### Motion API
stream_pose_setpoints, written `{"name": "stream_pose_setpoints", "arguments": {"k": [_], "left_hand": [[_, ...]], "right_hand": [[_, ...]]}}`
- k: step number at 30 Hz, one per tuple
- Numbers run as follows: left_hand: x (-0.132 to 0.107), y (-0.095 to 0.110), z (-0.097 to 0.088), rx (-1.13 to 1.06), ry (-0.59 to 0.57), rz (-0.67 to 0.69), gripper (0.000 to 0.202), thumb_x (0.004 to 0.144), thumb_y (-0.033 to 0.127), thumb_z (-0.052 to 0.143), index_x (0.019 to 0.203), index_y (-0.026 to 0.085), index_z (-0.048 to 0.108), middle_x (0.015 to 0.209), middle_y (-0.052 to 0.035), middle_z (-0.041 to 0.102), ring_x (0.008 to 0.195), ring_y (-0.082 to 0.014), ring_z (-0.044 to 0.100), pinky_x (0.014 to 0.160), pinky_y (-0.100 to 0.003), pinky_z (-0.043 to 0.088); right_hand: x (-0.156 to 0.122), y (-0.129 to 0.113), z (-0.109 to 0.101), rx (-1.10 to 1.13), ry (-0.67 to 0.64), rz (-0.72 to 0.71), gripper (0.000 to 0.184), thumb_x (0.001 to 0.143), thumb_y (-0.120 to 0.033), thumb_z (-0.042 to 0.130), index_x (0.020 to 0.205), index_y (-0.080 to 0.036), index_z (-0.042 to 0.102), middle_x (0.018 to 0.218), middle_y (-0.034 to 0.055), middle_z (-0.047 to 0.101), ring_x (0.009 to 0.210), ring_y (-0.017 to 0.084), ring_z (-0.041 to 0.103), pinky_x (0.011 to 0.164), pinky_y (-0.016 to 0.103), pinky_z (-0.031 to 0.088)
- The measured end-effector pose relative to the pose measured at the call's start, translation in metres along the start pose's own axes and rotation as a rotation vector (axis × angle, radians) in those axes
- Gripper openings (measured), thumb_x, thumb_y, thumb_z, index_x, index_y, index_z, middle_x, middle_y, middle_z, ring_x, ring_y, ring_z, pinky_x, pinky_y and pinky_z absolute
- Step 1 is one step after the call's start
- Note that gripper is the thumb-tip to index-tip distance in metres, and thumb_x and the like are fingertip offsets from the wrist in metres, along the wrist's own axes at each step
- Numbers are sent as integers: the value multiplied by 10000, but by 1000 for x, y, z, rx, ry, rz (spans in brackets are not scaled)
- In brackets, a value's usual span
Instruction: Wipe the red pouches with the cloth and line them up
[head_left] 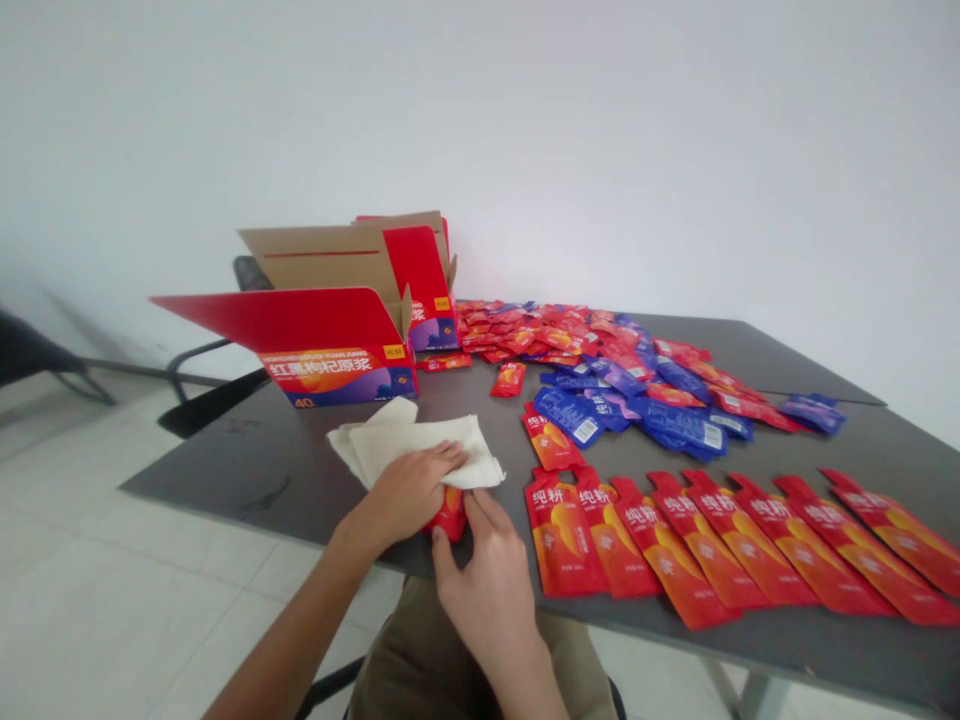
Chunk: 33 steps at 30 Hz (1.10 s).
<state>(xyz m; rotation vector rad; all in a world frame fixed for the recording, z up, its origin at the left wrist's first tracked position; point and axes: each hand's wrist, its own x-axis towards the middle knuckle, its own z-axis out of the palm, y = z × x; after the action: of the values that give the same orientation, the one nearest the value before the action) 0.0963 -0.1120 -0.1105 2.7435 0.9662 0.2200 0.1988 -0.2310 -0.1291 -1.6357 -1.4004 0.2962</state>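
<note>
At the table's front edge lies a red sachet [451, 512], mostly covered by my hands and a cream cloth. My left hand [415, 490] is closed on the folded cloth [420, 440] and presses it onto the sachet's upper part. The lower end of this sachet is pinched between the thumb and fingers of my right hand [486, 572]. Just right of my hands, several red sachets [566, 545] lie face up in a slanting, partly overlapping row. Another red sachet [551, 440] lies above the left end of that row.
An open red carton [341, 375] stands behind the cloth, its flap spread left. A second open carton [431, 285] is behind it. A loose heap of red sachets [555, 335] and blue sachets [675, 420] covers the back of the grey table [247, 455]. A black chair [214, 390] stands left.
</note>
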Motion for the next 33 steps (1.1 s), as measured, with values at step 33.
{"name": "stream_pose_setpoints", "arguments": {"k": [33], "left_hand": [[-28,2,2,-101,4,54,692,742,34,352,1401,213,463,1462,-14,440,1352,-138,411,1155,-353,290]], "right_hand": [[-1,1,1,-10,6,13,281,781,-136,569,1043,-187,658,1046,93,660,1024,242,614,909,362,498]]}}
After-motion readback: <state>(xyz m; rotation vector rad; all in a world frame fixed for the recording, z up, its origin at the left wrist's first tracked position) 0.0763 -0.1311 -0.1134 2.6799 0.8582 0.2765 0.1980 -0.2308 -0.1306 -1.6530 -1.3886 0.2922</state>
